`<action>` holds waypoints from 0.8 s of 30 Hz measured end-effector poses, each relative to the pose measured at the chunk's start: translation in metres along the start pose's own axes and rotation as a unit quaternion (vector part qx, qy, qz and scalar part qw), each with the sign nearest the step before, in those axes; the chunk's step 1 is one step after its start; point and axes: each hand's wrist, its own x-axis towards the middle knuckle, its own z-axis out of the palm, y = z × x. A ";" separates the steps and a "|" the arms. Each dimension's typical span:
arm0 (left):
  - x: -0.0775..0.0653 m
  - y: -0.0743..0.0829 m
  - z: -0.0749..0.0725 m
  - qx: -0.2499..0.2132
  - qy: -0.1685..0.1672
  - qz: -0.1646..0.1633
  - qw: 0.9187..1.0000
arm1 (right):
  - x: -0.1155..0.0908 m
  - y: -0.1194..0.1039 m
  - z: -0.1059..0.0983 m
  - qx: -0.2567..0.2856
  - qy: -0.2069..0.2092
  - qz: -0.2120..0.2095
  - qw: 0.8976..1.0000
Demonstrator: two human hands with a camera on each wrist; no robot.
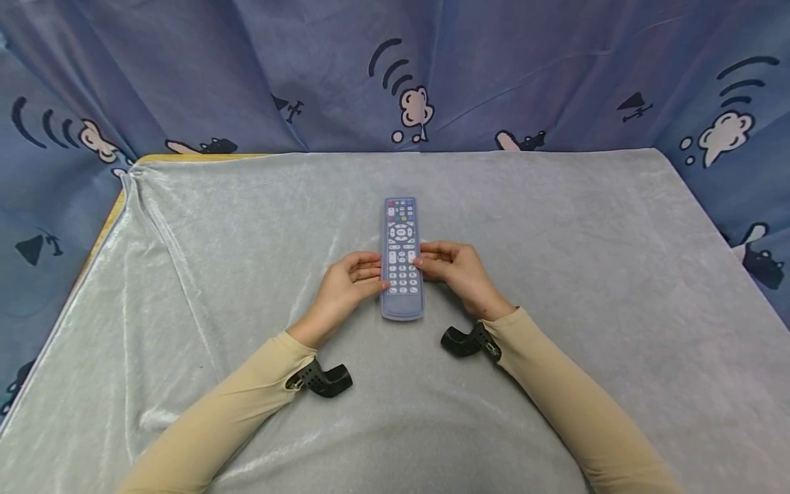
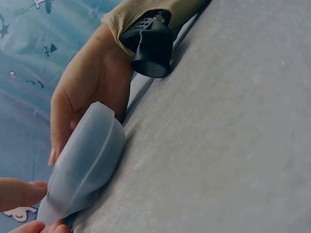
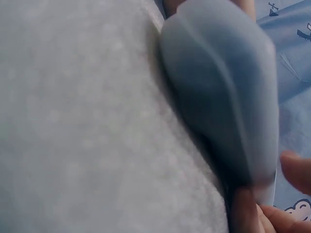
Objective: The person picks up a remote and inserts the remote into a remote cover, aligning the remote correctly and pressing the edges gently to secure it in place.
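Note:
A remote control (image 1: 402,305) in a translucent bluish cover lies in the middle of the cloth, keys up, its long side pointing away from me. My left hand (image 1: 343,288) grips its left edge, thumb on top by the lower keys and fingers at the side. From the right, my right hand (image 1: 457,271) holds the opposite edge, thumb over the face. In the left wrist view the covered end of the remote control (image 2: 87,155) shows close up, tilted in the picture. The right wrist view shows the cover (image 3: 223,87) blurred, with right fingertips (image 3: 296,170) beside it.
A grey velvety cloth (image 1: 555,274) covers the table, creased at the left. Yellowish table edge (image 1: 204,157) shows at the back left. Blue patterned curtains (image 1: 524,68) hang behind and at both sides. Black wrist cameras (image 1: 330,381) stick out from both beige sleeves.

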 end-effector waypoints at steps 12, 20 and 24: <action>-0.002 0.001 0.000 -0.005 0.005 -0.002 1.000 | 0.000 -0.001 0.001 -0.009 -0.012 -0.009 1.000; -0.002 -0.001 0.000 -0.005 0.005 -0.001 1.000 | 0.000 -0.001 0.001 -0.044 0.000 -0.006 0.999; -0.002 -0.003 0.001 -0.015 -0.001 -0.006 1.000 | 0.000 0.001 0.000 -0.056 -0.001 -0.005 0.998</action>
